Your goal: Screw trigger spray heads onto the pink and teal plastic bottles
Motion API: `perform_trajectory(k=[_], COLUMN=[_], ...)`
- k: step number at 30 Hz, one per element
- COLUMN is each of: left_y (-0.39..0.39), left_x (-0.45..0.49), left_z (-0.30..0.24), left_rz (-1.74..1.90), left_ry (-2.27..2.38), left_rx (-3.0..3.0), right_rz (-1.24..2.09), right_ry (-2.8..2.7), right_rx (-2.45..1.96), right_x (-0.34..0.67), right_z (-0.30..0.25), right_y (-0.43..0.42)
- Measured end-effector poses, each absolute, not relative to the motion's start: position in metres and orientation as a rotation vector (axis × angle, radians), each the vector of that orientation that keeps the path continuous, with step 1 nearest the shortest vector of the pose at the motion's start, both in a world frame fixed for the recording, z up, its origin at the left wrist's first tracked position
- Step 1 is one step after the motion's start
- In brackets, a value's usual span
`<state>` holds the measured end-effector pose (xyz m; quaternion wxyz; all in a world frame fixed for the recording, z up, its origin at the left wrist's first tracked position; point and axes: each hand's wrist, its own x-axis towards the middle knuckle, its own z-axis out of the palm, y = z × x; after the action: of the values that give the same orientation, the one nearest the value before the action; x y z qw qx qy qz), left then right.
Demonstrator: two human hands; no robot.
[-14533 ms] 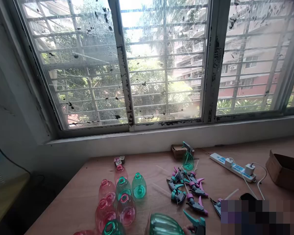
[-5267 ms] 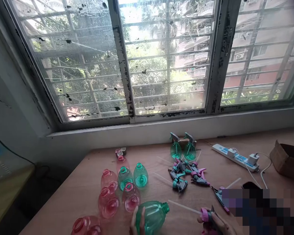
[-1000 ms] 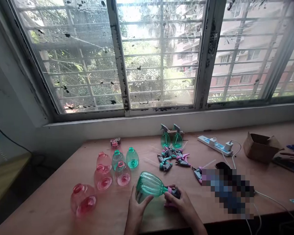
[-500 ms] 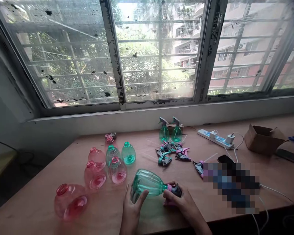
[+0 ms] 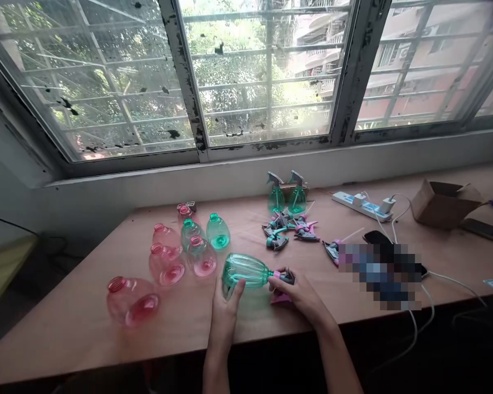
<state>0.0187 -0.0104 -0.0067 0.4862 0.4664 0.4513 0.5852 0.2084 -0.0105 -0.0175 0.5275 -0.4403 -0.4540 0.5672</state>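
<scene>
A clear green spray bottle point(image 5: 248, 271) lies sideways in the air just above the table, its base to the left. My left hand point(image 5: 227, 298) is closed round the base end, thumb in front. On its neck sits a spray head point(image 5: 286, 277) with a pink collar, grey body and pink trigger; my right hand point(image 5: 298, 293) grips it, covering part of it. Left of my hands stand several open pink bottles point(image 5: 131, 302) and two open green bottles point(image 5: 218, 232). Beyond the held bottle lies a pile of loose spray heads point(image 5: 277, 238) with thin tubes.
Two green bottles with spray heads point(image 5: 297, 192) stand by the wall. A power strip point(image 5: 361, 206) with chargers, a cardboard box point(image 5: 444, 205), a phone point(image 5: 378, 239) and white cables point(image 5: 414, 328) are on the right. The table's front edge runs below my hands.
The view has tilted down, so the table sits higher and its front edge shows. Both hands keep their hold on the green bottle and its spray head.
</scene>
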Motion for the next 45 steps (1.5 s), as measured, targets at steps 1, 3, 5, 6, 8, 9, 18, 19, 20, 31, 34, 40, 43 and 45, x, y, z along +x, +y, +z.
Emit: perform_trajectory(k=[1,3,5,6,8,9,18,19,20,31,34,40,43,45], left_y=[-0.01,-0.01,-0.009,-0.009,-0.008,-0.008,-0.012,-0.012,-0.012,-0.012,-0.008,-0.011,-0.015,-0.015], left_x=[0.019,0.021,0.022,0.023,0.024,0.025,0.026,0.026,0.025,0.034,0.035,0.028,0.027,0.027], left_z=[-0.006,-0.007,-0.009,-0.01,-0.012,-0.012,-0.002,-0.003,-0.004,0.002,-0.004,-0.005,0.0,0.0], left_rz=[1.43,1.459,1.514,1.54,1.574,1.579,1.544,1.541,1.538,1.578,1.623,1.494,1.451,1.465], left_ry=[1.108,1.15,1.209,1.236,1.265,1.264,1.133,1.122,1.113,1.205,1.286,1.094,1.044,1.074], left_rx=[1.134,1.117,1.087,1.071,1.048,1.045,1.096,1.098,1.099,1.031,1.005,1.11,1.128,1.125], right_rz=[1.36,1.373,1.387,1.393,1.396,1.392,1.359,1.356,1.352,1.309,1.307,1.286,1.282,1.294], right_ry=[-1.087,-1.098,-1.114,-1.122,-1.132,-1.134,-1.113,-1.113,-1.113,-1.111,-1.1,-1.018,-1.011,-1.036], right_rx=[-1.045,-1.023,-0.993,-0.978,-0.956,-0.949,-0.918,-0.915,-0.914,-0.893,-0.885,-0.911,-0.905,-0.895], right_x=[0.208,0.206,0.203,0.202,0.201,0.201,0.201,0.201,0.2,0.201,0.2,0.205,0.206,0.205], right_z=[-0.016,-0.013,-0.011,-0.01,-0.011,-0.011,-0.021,-0.022,-0.023,-0.03,-0.03,-0.033,-0.033,-0.031], right_y=[-0.012,-0.015,-0.017,-0.019,-0.02,-0.021,-0.016,-0.016,-0.015,-0.014,-0.014,-0.015,-0.016,-0.018])
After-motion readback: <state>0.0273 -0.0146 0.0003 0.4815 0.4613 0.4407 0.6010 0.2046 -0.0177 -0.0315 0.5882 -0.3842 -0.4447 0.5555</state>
